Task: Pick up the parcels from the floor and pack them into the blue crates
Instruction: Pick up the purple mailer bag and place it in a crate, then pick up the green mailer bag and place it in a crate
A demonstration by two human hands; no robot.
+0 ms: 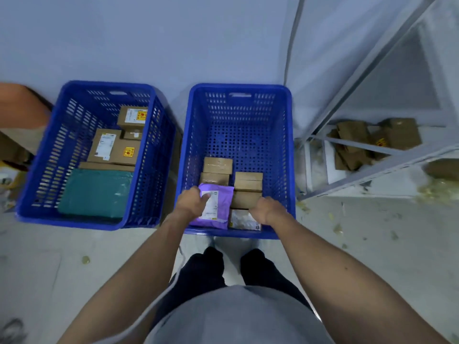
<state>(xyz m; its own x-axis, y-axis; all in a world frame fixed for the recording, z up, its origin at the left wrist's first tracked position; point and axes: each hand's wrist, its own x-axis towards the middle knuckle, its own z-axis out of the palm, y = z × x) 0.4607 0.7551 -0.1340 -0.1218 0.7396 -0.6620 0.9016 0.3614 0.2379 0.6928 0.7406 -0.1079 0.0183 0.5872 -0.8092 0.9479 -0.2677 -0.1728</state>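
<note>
Two blue crates stand side by side on the floor. Both my hands reach into the right crate. My left hand holds a purple mailer with a white label at its near left corner. My right hand has its fingers curled down over a white-labelled parcel and the cardboard box behind it; which of the two it grips is hidden. Several small cardboard boxes lie in rows behind. The left crate holds a green mailer and labelled cardboard boxes.
A grey metal shelf frame stands to the right, with brown cardboard parcels on the floor under it. Scraps litter the floor on the right. An orange-brown object sits at the far left. My feet stand just before the right crate.
</note>
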